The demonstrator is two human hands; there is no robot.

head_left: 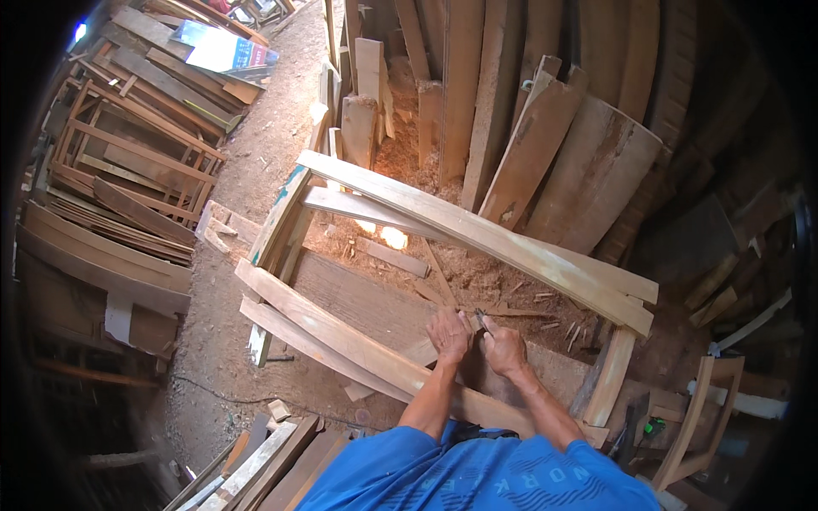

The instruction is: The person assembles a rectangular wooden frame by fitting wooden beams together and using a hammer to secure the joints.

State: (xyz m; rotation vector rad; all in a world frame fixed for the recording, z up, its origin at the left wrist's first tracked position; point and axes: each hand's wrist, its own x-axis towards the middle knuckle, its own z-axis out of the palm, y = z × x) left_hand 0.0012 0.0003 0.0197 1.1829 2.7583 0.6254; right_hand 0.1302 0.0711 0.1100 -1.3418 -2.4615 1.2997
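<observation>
Packed earth floor [256, 162], scattered with sawdust and wood chips, runs between timber stacks whose outer ends fade into the dark fisheye rim. Upright planks [588, 175] lean at the far side, their upper ends cut off, and a pile of slatted wooden frames [136, 153] stands at left, its lower part lost in shadow. On top of that pile lies a blue-and-white sheet [217, 47], partly washed out by glare.

Before the person is a long wooden frame [460, 228] of paired rails, set over a wide brown board [358, 298]. Its near rails pass beneath the forearms, and the blue shirt [477, 477] crowds the lower edge, covering whatever lies directly below.

Both hands meet over the frame's opening, close together. The right hand [506, 349] has its thumb and fingers clamped on a slim dark tool [481, 315]; only a short end shows, so its kind cannot be told. The left hand [449, 335] is just beside it, fingers curled; whether they grip anything cannot be told, since the back of the hand screens them.
</observation>
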